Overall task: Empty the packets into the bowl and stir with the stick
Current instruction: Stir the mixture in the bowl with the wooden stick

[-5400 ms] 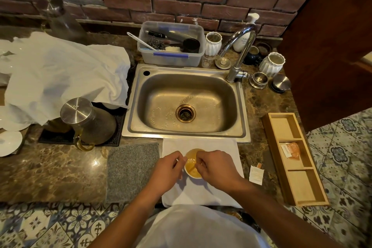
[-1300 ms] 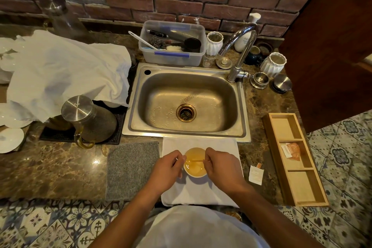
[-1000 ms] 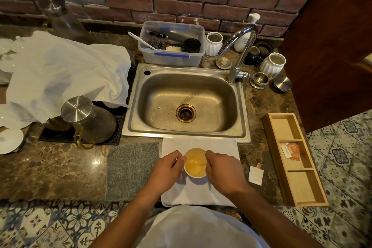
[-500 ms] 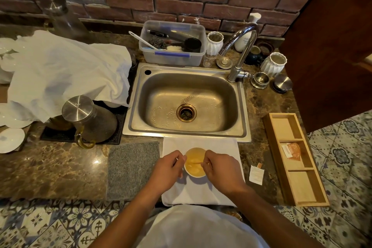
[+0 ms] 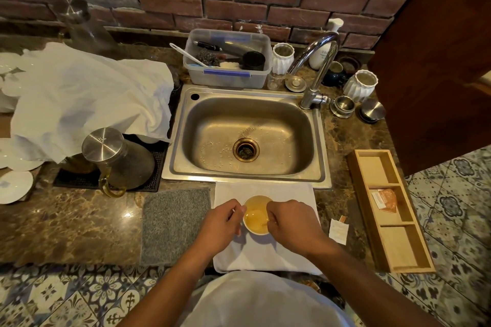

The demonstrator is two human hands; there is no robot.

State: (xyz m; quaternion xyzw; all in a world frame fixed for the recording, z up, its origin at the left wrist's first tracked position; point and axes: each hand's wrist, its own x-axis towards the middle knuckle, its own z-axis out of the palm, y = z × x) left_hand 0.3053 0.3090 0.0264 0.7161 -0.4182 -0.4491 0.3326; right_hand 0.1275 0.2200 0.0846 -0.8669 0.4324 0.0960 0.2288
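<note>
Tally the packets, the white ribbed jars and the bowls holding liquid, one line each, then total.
Packets: 2, tray packet, counter packet
White ribbed jars: 2, jar beside the tub, jar past the tap
Bowls holding liquid: 1, bowl
Total: 5

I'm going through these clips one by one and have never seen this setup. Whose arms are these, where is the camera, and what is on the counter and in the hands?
No machine here: a person wears a wide-angle camera on the head, looking down at their own arms. The left hand grips the side of a small white bowl of yellowish liquid, which stands on a white cloth in front of the steel sink. The right hand pinches a thin stick dipped in the bowl. On the counter right of the cloth lies a torn packet; another packet sits in the middle compartment of the wooden tray.
</note>
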